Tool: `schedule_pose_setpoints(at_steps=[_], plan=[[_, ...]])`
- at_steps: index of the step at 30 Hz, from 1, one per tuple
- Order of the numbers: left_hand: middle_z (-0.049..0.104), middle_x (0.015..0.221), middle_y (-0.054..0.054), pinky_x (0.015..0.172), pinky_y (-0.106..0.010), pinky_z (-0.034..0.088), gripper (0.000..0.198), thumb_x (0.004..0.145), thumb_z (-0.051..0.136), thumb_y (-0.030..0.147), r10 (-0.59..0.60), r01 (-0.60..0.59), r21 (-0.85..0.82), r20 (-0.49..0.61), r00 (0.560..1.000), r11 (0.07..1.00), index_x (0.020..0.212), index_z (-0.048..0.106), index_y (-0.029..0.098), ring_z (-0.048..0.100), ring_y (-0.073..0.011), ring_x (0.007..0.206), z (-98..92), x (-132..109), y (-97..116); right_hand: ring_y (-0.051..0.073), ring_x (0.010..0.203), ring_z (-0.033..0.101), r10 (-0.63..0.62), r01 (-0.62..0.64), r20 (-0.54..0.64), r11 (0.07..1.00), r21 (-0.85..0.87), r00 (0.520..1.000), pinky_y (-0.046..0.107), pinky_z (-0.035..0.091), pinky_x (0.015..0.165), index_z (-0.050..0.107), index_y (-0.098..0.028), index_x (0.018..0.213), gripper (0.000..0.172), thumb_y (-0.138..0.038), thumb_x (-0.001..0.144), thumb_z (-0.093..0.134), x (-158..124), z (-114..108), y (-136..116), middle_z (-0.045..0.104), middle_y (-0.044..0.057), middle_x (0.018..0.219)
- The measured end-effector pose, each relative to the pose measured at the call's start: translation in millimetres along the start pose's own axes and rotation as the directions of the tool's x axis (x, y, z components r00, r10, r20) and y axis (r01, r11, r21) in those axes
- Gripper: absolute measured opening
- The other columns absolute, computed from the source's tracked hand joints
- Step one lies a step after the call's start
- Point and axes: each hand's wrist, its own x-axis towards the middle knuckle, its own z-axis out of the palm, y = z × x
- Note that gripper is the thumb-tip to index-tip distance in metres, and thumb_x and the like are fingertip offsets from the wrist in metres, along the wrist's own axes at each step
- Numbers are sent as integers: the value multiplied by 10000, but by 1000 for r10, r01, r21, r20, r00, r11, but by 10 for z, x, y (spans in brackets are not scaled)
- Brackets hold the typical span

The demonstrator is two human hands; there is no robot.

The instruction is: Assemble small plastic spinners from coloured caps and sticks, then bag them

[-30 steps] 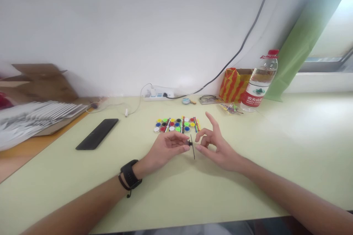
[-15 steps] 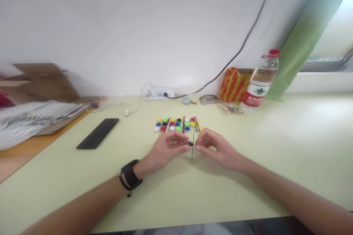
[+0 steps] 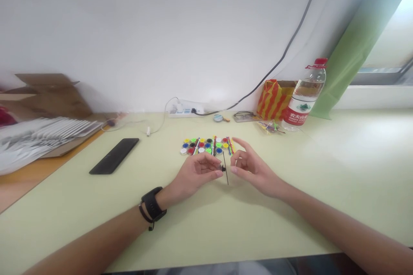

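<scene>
Between the thumb and fingertips of my left hand [image 3: 200, 172] is a small black propeller-like piece [image 3: 225, 168]. Its long thin dark blade stands nearly upright, leaning slightly, and its short hub points into the fingers; part of what I hold is hidden there. Just right of the blade is my right hand [image 3: 254, 172], its index finger lifted and thumb apart, with nothing visible in it. Beyond both hands lie rows of small round discs [image 3: 201, 151] in white, red, blue, green, yellow and black. Bundles of thin coloured strips [image 3: 214, 145] lie among them.
A black flat case [image 3: 114, 156] lies to the left. At the back are a power strip [image 3: 185, 109], eyeglasses [image 3: 244, 115], a striped bag [image 3: 274, 99] and a large water bottle [image 3: 303, 99]. A cardboard box [image 3: 53, 94] and white packets [image 3: 54, 135] stand far left.
My right hand has drawn slightly away from the blade and its index finger has lifted. The blade has changed its tilt. My left hand has stayed in place.
</scene>
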Motion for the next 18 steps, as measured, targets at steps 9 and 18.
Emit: schedule_pose_setpoints(at_steps=[9, 18], plan=[[740, 962, -64, 875, -338, 583, 309, 780, 858, 316, -26, 27, 23, -54, 998, 999, 1004, 709, 164, 708, -195, 922, -26, 11, -44, 128, 611, 354, 41, -74, 133, 964, 256, 990, 321, 332, 591, 445, -171, 462, 629, -520, 970, 573, 38, -132, -28, 389, 7, 694], [723, 953, -60, 866, -342, 577, 303, 788, 851, 314, -21, 21, 5, -29, 999, 1000, 1009, 706, 166, 696, -196, 921, -22, 2, -52, 116, 640, 437, 38, -44, 47, 990, 137, 998, 267, 387, 585, 534, -280, 1296, 410, -449, 946, 661, 10, -25, -39, 536, -12, 870]])
